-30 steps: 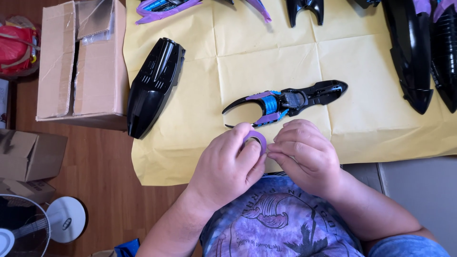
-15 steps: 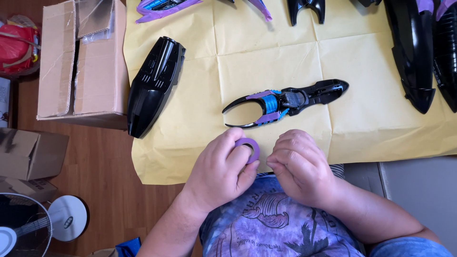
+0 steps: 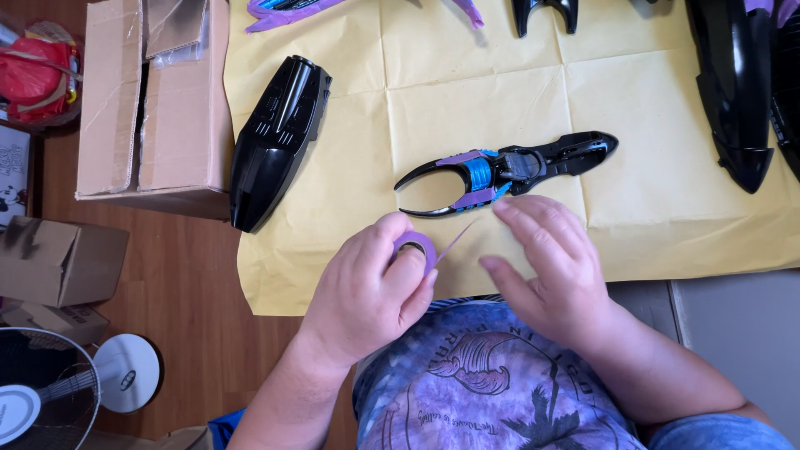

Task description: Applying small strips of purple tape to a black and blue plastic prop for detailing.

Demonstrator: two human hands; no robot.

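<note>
Item: purple tape roll [image 3: 417, 247], pinched in my left hand [image 3: 367, 292] grip, low over the yellow paper [image 3: 667, 167] on the worktop. Tape strip [image 3: 457, 242] runs toward my right hand [image 3: 546, 267], fingers loosely spread, holding nothing I can tell. Black forked part [image 3: 508, 171], partly taped, just beyond.

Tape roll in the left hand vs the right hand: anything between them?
Head view: a thin purple tape strip runs from the purple tape roll in the left hand up toward the right hand; yellow paper lies beneath.
</note>
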